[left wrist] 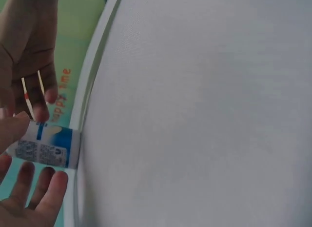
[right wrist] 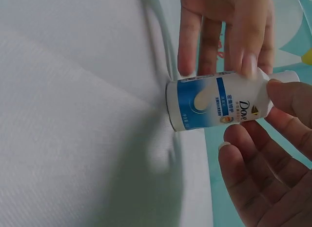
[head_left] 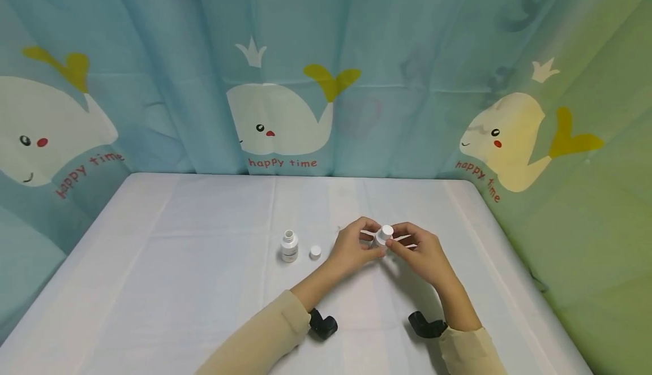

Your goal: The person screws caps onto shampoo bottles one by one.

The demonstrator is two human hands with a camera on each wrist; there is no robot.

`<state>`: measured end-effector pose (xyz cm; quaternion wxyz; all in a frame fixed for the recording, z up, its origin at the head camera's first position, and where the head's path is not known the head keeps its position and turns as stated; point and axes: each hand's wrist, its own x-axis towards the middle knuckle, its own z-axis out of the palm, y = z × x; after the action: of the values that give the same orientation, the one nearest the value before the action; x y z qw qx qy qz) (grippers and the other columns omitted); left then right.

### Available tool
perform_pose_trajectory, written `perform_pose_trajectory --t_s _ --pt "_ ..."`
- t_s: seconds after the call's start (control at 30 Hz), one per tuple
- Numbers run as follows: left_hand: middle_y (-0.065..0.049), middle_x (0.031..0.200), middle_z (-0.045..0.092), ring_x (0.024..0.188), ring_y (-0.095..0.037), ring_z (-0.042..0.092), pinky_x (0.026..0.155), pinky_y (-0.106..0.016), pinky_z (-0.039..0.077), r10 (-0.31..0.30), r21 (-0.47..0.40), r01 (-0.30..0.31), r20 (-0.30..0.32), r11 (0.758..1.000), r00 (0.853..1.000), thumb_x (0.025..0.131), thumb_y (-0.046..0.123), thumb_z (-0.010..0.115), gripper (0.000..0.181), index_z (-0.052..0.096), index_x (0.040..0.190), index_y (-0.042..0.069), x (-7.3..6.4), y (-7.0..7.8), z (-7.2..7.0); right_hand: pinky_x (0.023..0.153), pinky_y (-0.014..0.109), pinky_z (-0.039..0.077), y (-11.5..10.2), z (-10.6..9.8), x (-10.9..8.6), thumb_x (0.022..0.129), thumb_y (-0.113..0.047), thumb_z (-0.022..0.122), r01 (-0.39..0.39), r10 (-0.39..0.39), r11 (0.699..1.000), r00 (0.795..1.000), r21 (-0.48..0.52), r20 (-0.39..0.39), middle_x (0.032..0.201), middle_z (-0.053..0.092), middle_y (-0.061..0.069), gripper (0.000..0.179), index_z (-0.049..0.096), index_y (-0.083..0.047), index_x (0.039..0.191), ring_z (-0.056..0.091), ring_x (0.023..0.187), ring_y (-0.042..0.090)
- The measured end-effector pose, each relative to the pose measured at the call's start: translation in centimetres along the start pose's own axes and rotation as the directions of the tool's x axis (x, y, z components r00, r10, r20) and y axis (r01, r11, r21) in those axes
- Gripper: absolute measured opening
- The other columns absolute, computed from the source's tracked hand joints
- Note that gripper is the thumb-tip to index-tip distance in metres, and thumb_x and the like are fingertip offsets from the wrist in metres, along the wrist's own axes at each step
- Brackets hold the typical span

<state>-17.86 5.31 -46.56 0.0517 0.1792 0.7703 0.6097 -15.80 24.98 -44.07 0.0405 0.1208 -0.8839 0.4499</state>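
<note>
A small white Dove bottle [right wrist: 234,100] with a blue band near its base is held between both hands, its white cap [head_left: 387,232] on top. My left hand [head_left: 352,246] grips the bottle's body from the left, thumb along its side. From the other side, my right hand [head_left: 421,251] pinches the bottle near its shoulder and neck with thumb and forefinger; its other fingers stand away from it. The left wrist view shows the bottle's printed label [left wrist: 41,153]. Left of the hands stands a second white bottle [head_left: 289,248], its mouth uncovered, beside a loose white cap [head_left: 315,252].
A white cloth covers the table [head_left: 178,262]. Behind it hangs a blue-green curtain [head_left: 407,52] with printed whales, continuing along both sides. Black wrist-worn devices [head_left: 324,325] sit on both forearms, low over the table.
</note>
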Motion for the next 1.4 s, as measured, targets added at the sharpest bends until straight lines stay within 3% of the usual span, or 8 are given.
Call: perform_pose_trajectory --t_s 0.23,0.43,0.63,0.77,0.9,1.07,1.23,1.4 --pt "-0.004 0.130 0.061 0.118 -0.028 0.062 0.093 -0.034 0.055 0.018 0.039 -0.020 0.051 0.999 0.999 0.082 0.015 0.082 0.055 0.056 0.131 0.015 -2.4 2.0 -2.5 0.075 0.028 0.058 -0.8 -0.6 0.0 0.091 -0.025 0.074 0.035 -0.035 0.999 0.999 -0.022 -0.021 0.109 0.071 0.006 0.028 0.068 -0.015 0.116 0.070 0.093 0.024" --pt "0.004 0.126 0.062 0.116 -0.018 0.062 0.094 -0.030 0.054 0.089 0.026 -0.090 0.036 0.996 0.995 0.085 0.016 0.080 0.049 0.057 0.128 0.020 -5.6 4.6 -7.0 0.078 0.030 0.058 -2.5 -1.1 -0.3 0.090 -0.019 0.076 0.104 -0.110 0.993 0.988 -0.061 -0.111 0.115 0.070 0.004 0.030 0.067 -0.014 0.118 0.069 0.099 0.024" --pt "0.003 0.123 0.062 0.116 -0.016 0.060 0.093 -0.030 0.055 0.162 0.052 -0.158 -0.064 0.986 0.985 0.087 0.015 0.079 0.044 0.059 0.126 0.020 -8.1 6.0 -12.5 0.078 0.023 0.056 -5.3 -0.1 0.0 0.083 -0.005 0.079 0.281 -0.311 0.948 0.914 -0.148 -0.260 0.115 0.069 0.005 0.037 0.068 -0.006 0.119 0.066 0.101 0.024" --pt "-0.002 0.124 0.062 0.117 -0.019 0.059 0.095 -0.032 0.054 0.173 0.054 -0.167 -0.129 0.984 0.976 0.088 0.014 0.077 0.044 0.058 0.128 0.015 -8.6 5.8 -15.5 0.074 0.024 0.055 -7.0 1.5 0.5 0.082 -0.004 0.078 0.362 -0.396 0.916 0.886 -0.174 -0.241 0.112 0.069 0.004 0.036 0.069 -0.009 0.117 0.066 0.099 0.020" --pt "-0.004 0.128 0.060 0.119 -0.019 0.058 0.098 -0.032 0.052 0.151 0.054 -0.145 -0.131 0.988 0.980 0.088 0.014 0.077 0.047 0.056 0.130 0.014 -8.5 4.7 -17.6 0.073 0.031 0.058 -7.9 3.5 1.2 0.083 -0.008 0.079 0.370 -0.383 0.923 0.912 -0.108 -0.149 0.117 0.068 0.003 0.039 0.067 -0.013 0.120 0.067 0.101 0.020" --pt "-0.004 0.132 0.058 0.123 -0.023 0.056 0.101 -0.037 0.051 0.081 0.055 -0.076 -0.083 0.996 0.993 0.087 0.018 0.079 0.053 0.054 0.134 0.018 -8.6 3.1 -19.3 0.077 0.034 0.058 -8.4 6.0 2.0 0.083 -0.013 0.081 0.294 -0.294 0.955 0.956 -0.042 -0.003 0.124 0.066 0.002 0.048 0.063 -0.014 0.128 0.066 0.106 0.023" --pt "-0.009 0.136 0.055 0.129 -0.037 0.053 0.104 -0.048 0.048 -0.004 0.018 0.005 -0.020 1.000 1.000 0.086 0.020 0.080 0.058 0.052 0.136 0.019 -8.3 1.2 -19.7 0.082 0.038 0.057 -8.1 8.0 2.8 0.081 -0.014 0.083 0.194 -0.194 0.981 0.973 0.014 0.128 0.128 0.064 0.008 0.061 0.058 -0.015 0.137 0.066 0.110 0.030" --pt "-0.017 0.140 0.053 0.129 -0.041 0.052 0.104 -0.052 0.046 -0.038 0.018 0.037 0.047 0.999 0.998 0.084 0.021 0.082 0.063 0.051 0.138 0.019 -8.0 -0.2 -19.2 0.084 0.045 0.056 -7.6 9.5 3.7 0.079 -0.013 0.084 0.124 -0.132 0.991 0.976 0.057 0.172 0.129 0.064 0.014 0.065 0.058 -0.017 0.139 0.065 0.111 0.033"
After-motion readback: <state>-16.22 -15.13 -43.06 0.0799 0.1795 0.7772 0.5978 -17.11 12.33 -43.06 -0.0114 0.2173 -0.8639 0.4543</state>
